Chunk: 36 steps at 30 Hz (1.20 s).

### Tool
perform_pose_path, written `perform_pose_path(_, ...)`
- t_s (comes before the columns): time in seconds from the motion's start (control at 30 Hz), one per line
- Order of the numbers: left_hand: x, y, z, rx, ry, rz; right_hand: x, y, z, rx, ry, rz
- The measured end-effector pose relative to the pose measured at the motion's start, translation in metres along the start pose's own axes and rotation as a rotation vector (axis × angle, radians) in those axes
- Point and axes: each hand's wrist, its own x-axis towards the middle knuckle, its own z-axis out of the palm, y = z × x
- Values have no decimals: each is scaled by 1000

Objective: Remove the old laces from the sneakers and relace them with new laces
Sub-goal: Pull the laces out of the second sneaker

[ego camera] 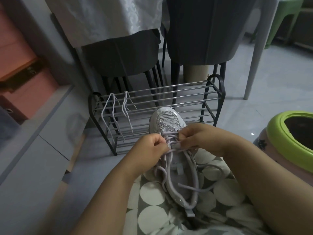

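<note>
Sneaker: a pale, glittery sneaker (166,119) lies on the person's lap, toe pointing away toward the rack, heel toward the body.
Lace: a lilac lace (171,160) is threaded across the upper eyelets; its loose ends trail over the tongue and onto the spotted cloth (152,192) of the lap.
Left hand: the left hand (149,150) sits at the sneaker's left side, its grip closed, thumb and fingers pinching the lace at an eyelet.
Right hand: the right hand (199,138) is at the right side, fingers curled in a tight grip, pinching the lace over the eyelets.
Spare laces: two white laces (112,106) hang over the top bars of the rack, left end.
Rack: a dark metal shoe rack (213,92) stands on the floor just beyond the sneaker.
Behind: two dark chairs (199,31) stand past the rack.
Right edge: a green-rimmed tub (277,138).
</note>
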Motion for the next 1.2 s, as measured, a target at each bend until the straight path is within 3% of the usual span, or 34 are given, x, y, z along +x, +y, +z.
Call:
perform_pose_path(0.13, 0, 5, -9, -109, -124, -22, 0, 7, -8, 316, -56, -29)
perform_pose_path(0.27, -1, 2, -9, -495, -172, -57, 0, 14, -11, 464, -19, -80)
perform_pose_path(0.4, 1, -5, -12, -907, -60, -45, -1, 17, -15, 552, 39, -156)
perform_pose_path(0.6, 0, -6, -26, -1122, 12, -33, -6, 14, -23, 757, 119, -201)
perform_pose_path(0.7, -1, -7, -36, -913, 96, -11, -12, 10, -29, 736, 191, -257)
perform_pose_path(0.8, -4, -9, -48, -514, 223, 11, -23, 6, -39, 204, 387, -223)
perform_pose_path(0.9, -8, -13, -58, -401, 260, 71, -26, 6, -45, -214, 518, -173)
perform_pose_path(1.03, -11, -14, -47, -137, 219, 143, -21, 6, -34, -337, 530, -208)
perform_pose_path(1.2, 1, -25, -23, 101, 170, 100, -7, 12, -19, -503, 428, -205)
